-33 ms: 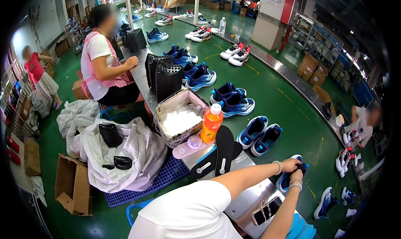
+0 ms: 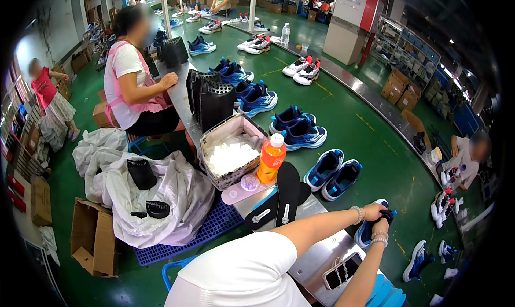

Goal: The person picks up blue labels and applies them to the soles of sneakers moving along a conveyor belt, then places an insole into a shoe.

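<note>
A blue sneaker with a white sole (image 2: pixel 363 234) is at the bench's right edge, toe pointing toward me. Both my hands are at its collar and cover most of its upper part. My left hand (image 2: pixel 372 212), with a beaded bracelet, grips the far side of the opening. My right hand (image 2: pixel 381 227), also braceleted, closes on the near side beside dark fabric; the fingertips are partly hidden. Farther up stands a pair of blue sneakers (image 2: pixel 333 174). Black insoles (image 2: pixel 289 189) lie on the metal bench (image 2: pixel 320 257) left of my hands, and a phone (image 2: pixel 343 270) rests near my right forearm.
An orange drink bottle (image 2: pixel 272 159) stands beside an open box of white wads (image 2: pixel 230 156). Light-blue pieces (image 2: pixel 387 293) sit near my right arm. More sneakers line the green surface (image 2: pixel 365 135). At left are a white sack (image 2: pixel 177 200) and a co-worker in a pink apron (image 2: pixel 142 76).
</note>
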`<state>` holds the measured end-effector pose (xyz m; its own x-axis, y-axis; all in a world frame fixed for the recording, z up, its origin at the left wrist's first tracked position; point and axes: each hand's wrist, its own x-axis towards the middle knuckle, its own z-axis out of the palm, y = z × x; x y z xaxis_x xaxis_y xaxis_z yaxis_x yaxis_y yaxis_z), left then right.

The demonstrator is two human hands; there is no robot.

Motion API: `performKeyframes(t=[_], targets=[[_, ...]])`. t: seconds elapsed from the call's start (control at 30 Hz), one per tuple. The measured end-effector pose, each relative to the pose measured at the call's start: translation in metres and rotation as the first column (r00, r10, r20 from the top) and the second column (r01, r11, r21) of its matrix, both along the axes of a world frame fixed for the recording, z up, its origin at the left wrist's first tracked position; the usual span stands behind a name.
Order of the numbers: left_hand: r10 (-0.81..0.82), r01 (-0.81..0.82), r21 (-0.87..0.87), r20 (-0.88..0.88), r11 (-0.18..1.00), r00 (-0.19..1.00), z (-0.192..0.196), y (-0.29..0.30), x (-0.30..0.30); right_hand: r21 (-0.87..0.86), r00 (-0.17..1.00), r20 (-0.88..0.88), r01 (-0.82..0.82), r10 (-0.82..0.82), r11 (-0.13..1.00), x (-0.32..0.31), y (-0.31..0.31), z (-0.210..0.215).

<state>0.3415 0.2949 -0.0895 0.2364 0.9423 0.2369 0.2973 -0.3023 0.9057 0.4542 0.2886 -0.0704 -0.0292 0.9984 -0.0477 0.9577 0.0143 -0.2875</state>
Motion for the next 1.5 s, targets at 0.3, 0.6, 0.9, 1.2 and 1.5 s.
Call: performKeyframes(t=[0.3,0.6,0.9,1.2,1.5], targets=[[0.381,-0.429,0.484,0.200,0.763,0.903,0.049,-0.048,0.017,0.409,0.916,-0.395,0.109,0.068,0.906,0.013,-0.109,0.006],[-0.129,0.111,-0.091,-0.906,0.990,0.402,0.008,0.016,0.075,0.383,0.856,-0.501,0.084,0.130,0.920,-0.006,-0.122,0.006],[-0.005,0.002,-0.004,-0.900,1.000,0.437,-0.001,0.021,0.069,0.384,0.844,-0.483,-0.033,0.232,0.923,0.017,-0.106,-0.014],[-0.094,0.040,-0.085,-0.871,0.996,0.482,-0.007,0.030,0.066,0.304,0.881,-0.451,0.004,0.140,0.953,-0.002,-0.142,0.050],[-0.203,0.126,-0.161,-0.834,0.979,0.514,-0.006,0.026,0.061,0.181,0.886,-0.409,-0.155,0.218,0.971,0.033,-0.160,0.061]])
